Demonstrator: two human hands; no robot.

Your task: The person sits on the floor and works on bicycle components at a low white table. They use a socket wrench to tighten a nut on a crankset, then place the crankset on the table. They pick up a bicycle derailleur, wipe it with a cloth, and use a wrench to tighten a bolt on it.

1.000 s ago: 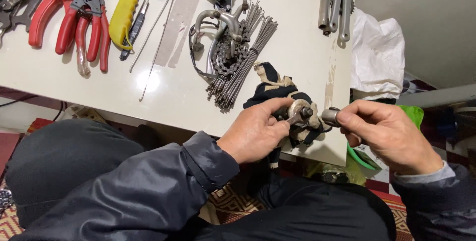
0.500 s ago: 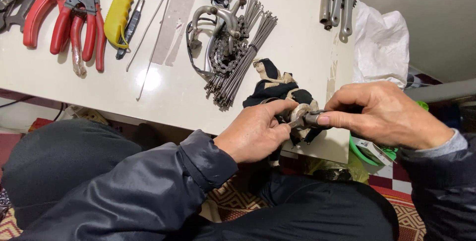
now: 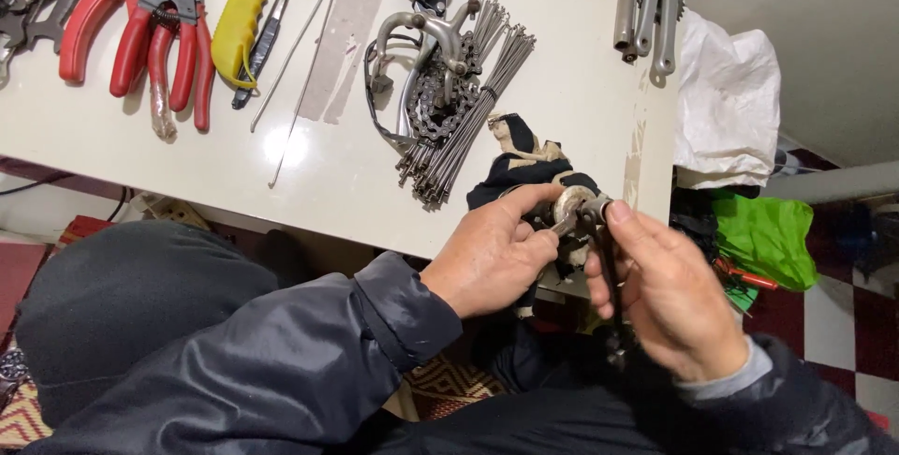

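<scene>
Metal hub, pinched by the left hand and right hand just past the desk near edge, could slip from their fingertip grip onto the floor.

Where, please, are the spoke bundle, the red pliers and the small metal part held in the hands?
Spoke bundle [image 3: 465, 118]: head view, on the middle of the bundled rods.
Red pliers [image 3: 178, 52]: head view, on a red handle.
Metal part [image 3: 573, 213]: head view, on the round piece showing between left hand [image 3: 492, 258] and right hand [image 3: 665, 291].
</scene>
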